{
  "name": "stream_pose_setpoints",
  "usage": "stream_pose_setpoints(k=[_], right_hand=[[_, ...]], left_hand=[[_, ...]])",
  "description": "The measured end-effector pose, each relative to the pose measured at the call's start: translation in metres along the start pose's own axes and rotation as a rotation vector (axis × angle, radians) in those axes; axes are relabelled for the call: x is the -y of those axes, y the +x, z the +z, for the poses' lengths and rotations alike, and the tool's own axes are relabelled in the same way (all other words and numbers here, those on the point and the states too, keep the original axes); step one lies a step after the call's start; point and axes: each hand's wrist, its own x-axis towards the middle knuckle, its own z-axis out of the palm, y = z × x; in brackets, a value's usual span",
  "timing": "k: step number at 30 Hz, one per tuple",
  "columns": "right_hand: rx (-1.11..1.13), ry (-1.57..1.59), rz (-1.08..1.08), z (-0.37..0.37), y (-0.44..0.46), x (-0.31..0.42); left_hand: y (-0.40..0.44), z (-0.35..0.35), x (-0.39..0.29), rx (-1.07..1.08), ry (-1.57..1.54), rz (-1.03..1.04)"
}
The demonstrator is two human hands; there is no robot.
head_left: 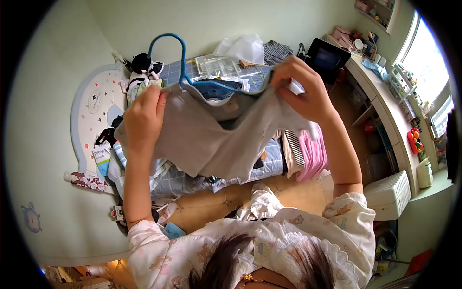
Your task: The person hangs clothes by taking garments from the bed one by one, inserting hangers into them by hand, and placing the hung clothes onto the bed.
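A light grey shirt (207, 144) hangs spread out in front of me on a blue hanger (183, 53), whose hook points up and whose bar shows inside the neckline. My left hand (144, 115) is closed on the shirt's left shoulder, close to the hanger's arm. At the other shoulder my right hand (303, 86) pinches the fabric by the collar's edge, with the fingers curled over it. The far end of the hanger is hidden by cloth and fingers.
Behind the shirt lies a bed with a blue checked cover (175, 72), piled with clothes, plastic boxes and a white bag (243, 48). A pale headboard (96, 111) stands left. Pink clothing (312, 153) lies at the bed's right edge. A long desk (380, 101) lines the window side, near a white bin (389, 195).
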Motion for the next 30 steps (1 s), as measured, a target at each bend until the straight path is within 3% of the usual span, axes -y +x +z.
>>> stream_pose_setpoints(k=[2,5,6,10,11,14,18,20,22,24,25,26,28,30], right_hand=[[-0.199,0.070,-0.117,0.007,0.022,0.017],[-0.126,-0.150,0.006,-0.013,0.022,0.013],[0.021,-0.264,0.133,-0.025,0.018,0.010],[0.123,0.099,0.284,-0.029,0.000,-0.007],[0.087,0.160,0.249,-0.026,-0.005,-0.010],[0.011,0.426,0.430,-0.024,-0.019,-0.021],[-0.409,0.397,0.294,-0.001,-0.038,-0.047],[-0.717,0.265,0.331,0.018,-0.057,-0.063],[-0.891,0.413,0.206,0.064,-0.076,-0.042],[-0.642,0.554,0.239,0.127,-0.102,-0.017],[-0.327,0.257,0.108,0.136,-0.098,0.011],[-0.104,0.550,0.272,0.145,-0.088,0.042],[-0.061,0.360,0.168,0.187,-0.086,0.048],[0.234,-0.098,0.134,0.191,-0.097,0.027]], left_hand=[[0.000,0.001,-0.006,-0.020,-0.096,-0.176],[0.002,-0.002,-0.001,-0.081,-0.244,-0.372],[0.003,-0.002,0.001,-0.106,-0.296,-0.426],[0.011,-0.002,-0.012,-0.101,-0.255,-0.304],[0.011,0.001,-0.012,-0.100,-0.260,-0.298],[0.014,0.004,-0.014,-0.120,-0.267,-0.249],[0.021,0.001,-0.026,-0.078,-0.223,-0.211],[0.024,-0.002,-0.030,-0.069,-0.193,-0.191],[0.026,-0.004,-0.031,-0.059,-0.182,-0.194],[0.028,-0.007,-0.036,-0.043,-0.152,-0.206],[0.029,-0.010,-0.039,-0.026,-0.140,-0.221],[0.029,-0.012,-0.039,-0.031,-0.130,-0.227],[0.029,-0.015,-0.040,-0.037,-0.116,-0.238],[0.023,-0.023,-0.028,-0.045,-0.066,-0.278]])
